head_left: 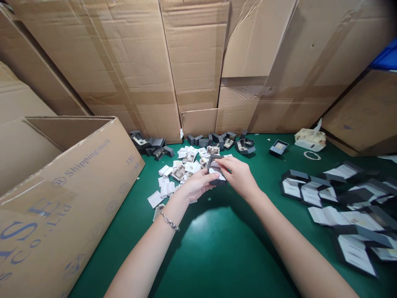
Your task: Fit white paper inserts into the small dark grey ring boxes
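Both hands meet at a small dark hinged box (pixel 220 181) with a white lining, held up over the green table (pixel 201 256). My left hand (pixel 200 184) grips the box from the left, thumb on its near side and fingers beneath. Above its right side, my right hand (pixel 236 171) pinches at the inside or edge of the box; its fingertips hide what exactly they hold. Right behind the hands lies a loose heap of white inserts (pixel 167 189), some with beige parts.
Dark boxes (pixel 158 142) line the back edge. Many open boxes with white linings (pixel 291 187) cover the right side. A tissue pack (pixel 310 138), a white ring (pixel 312 155) and one open box (pixel 278 147) sit at back right. A large carton (pixel 93 194) stands left, cardboard walls (pixel 198 54) behind.
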Tool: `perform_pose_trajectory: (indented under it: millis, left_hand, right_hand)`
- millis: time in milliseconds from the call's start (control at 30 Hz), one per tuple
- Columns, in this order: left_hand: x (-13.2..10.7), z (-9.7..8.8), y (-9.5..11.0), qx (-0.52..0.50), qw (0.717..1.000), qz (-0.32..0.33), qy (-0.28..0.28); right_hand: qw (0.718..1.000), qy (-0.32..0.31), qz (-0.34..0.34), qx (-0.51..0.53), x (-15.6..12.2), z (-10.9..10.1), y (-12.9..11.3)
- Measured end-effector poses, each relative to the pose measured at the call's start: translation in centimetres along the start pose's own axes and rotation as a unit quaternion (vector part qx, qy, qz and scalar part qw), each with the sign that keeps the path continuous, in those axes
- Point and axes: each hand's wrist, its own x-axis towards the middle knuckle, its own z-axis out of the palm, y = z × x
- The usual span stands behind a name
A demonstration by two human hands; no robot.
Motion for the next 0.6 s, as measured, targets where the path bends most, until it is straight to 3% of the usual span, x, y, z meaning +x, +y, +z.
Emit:
perform_pose_trajectory:
  millis: [200,367,600]
  left_hand:
    - [-0.39,0.39,0.28,-0.007,1.0,-0.013,0.002]
    - [-0.46,0.46,0.31,-0.002,1.0,-0.012,0.005]
    - [-0.5,0.28,0.38,0.004,1.0,0.008,-0.016]
  right_hand:
    - [1.0,-0.019,0.012,0.013,-0.14,0.28,0.19]
    - [0.998,-0.019,0.065,0.019,-0.17,0.31,-0.04]
    - [1.0,0.021,0.019,0.013,-0.21,0.12,-0.24]
